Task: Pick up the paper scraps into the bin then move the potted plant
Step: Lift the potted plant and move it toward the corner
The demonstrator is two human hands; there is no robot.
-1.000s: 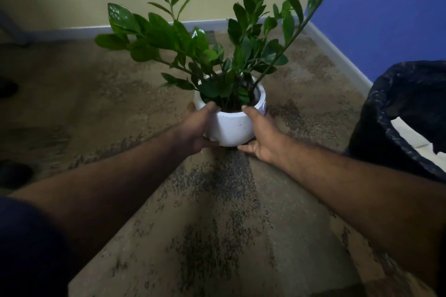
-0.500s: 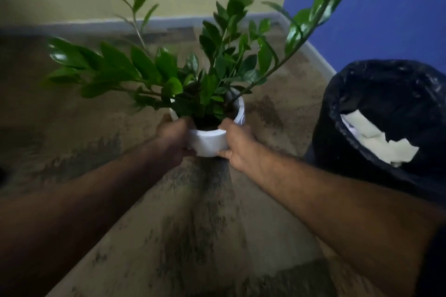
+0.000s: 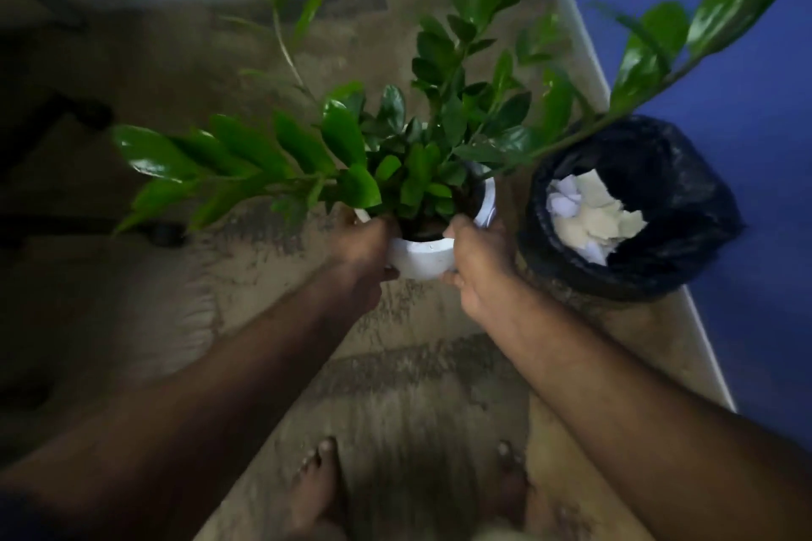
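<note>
From the head camera, the left hand [image 3: 367,248] and the right hand [image 3: 481,259] clasp the white pot [image 3: 422,257] of the potted plant [image 3: 408,158] from either side, fingers wrapped firmly round its wall and thumbs hooked over the rim. The pot appears held clear of the carpet [image 3: 408,400], just beside the black-lined bin [image 3: 659,198], which holds the paper scraps [image 3: 593,215]. No scraps show on the visible floor, so the plant move looks like the step in hand. To do it well, keep the pot upright and level so no soil spills, hold low and evenly on both sides, and swing the long right-hand stems clear of the bin and the blue wall [image 3: 703,35]. Bare feet [image 3: 314,492] stand below, so a slow walk suits.
</note>
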